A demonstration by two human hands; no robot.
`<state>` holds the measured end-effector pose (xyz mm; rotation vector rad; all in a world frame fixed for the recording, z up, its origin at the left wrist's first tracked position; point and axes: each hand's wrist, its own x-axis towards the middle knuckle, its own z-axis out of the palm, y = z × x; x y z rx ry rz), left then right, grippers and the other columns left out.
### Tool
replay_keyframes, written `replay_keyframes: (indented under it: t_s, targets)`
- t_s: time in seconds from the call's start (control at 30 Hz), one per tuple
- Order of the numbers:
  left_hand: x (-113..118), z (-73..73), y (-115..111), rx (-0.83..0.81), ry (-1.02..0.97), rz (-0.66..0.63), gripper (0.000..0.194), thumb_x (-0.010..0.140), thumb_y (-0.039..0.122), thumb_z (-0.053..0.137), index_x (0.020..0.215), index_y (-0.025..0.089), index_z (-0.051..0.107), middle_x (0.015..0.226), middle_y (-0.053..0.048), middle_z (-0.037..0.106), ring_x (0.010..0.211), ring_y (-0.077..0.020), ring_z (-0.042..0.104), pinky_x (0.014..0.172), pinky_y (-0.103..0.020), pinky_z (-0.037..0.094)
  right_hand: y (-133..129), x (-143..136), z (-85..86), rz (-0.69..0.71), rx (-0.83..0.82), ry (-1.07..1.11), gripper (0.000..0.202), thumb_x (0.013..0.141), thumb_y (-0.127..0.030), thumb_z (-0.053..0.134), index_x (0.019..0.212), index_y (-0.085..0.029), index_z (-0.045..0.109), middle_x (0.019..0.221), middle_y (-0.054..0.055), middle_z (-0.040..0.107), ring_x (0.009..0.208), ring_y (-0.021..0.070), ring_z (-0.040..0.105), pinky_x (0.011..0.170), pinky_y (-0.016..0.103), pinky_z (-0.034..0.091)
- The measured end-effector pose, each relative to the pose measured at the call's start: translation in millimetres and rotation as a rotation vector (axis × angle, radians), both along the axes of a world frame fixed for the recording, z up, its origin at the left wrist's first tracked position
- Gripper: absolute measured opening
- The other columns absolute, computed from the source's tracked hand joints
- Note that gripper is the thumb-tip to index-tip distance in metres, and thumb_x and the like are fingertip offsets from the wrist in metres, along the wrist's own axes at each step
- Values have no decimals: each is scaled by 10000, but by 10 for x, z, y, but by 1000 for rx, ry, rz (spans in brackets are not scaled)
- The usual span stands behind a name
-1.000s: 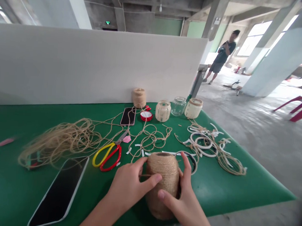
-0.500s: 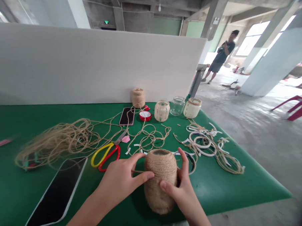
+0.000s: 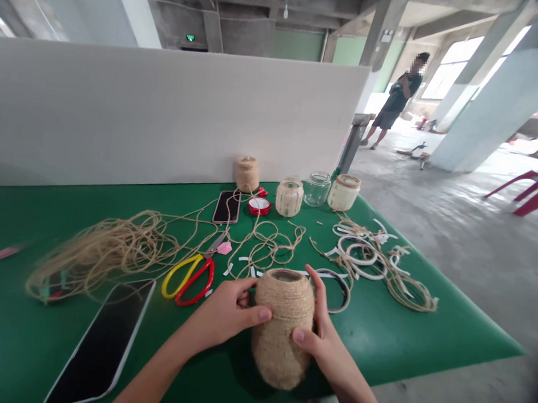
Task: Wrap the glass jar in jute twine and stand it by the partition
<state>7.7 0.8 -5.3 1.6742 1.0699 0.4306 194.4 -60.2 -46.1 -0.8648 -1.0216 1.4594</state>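
Snugly, the twine-wrapped jar (image 3: 281,344) sits between the left hand (image 3: 223,313) and right hand (image 3: 328,345), gripped by both.

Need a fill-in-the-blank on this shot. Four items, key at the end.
1. The scissors have one yellow handle and one ____ handle.
2. The right hand holds the wrapped jar, its mouth facing ____, while the left hand touches it.
3. As pictured, the big phone lies to the ____ of the scissors.
4. The table top is coloured ____.

Missing words: red; up; left; green.
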Motion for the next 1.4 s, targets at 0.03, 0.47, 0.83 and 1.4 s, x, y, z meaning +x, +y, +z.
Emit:
replay_keyframes:
  t_s: [0.03,0.47,0.83,1.4]
  targets:
    - [0,2,-6,3,9,11,538,699,458,594,1121,125,566,728,-20,604,691,-166,528,592,-238,400,-32,7,9,-52,8,-77,971,686,-398,683,1379,-315,6,1341,113,392,1184,274,446,986,460,320]
    - [122,181,-190,217,312,111,448,730,572,501,931,191,623,588,20,532,532,-137,460,481,-225,280,-180,-154,125,-242,-39,-561,1077,667,-247,687,1375,-323,-120,1322,115,408,1141,293,484,955,477,361]
    - [59,238,-231,252,307,101,424,785,499,436,980,171,620,651,-23,609,618,-181,567,561,-250,392,-156,-201,147,-326,-48,-378,1072,630,-224,707,1375,-304,-60,1251,108,483,1082,268,534,935,442,394]
    - [-76,145,-9,259,247,53,501,783,513,483,1169,195,525,553,67,343,505,-106,369,481,-209,244,-75,-145,99,-245,-105,-43,1034,627,-405,725,1359,-305,1,1129,116,585,950,282,610,796,441,474]
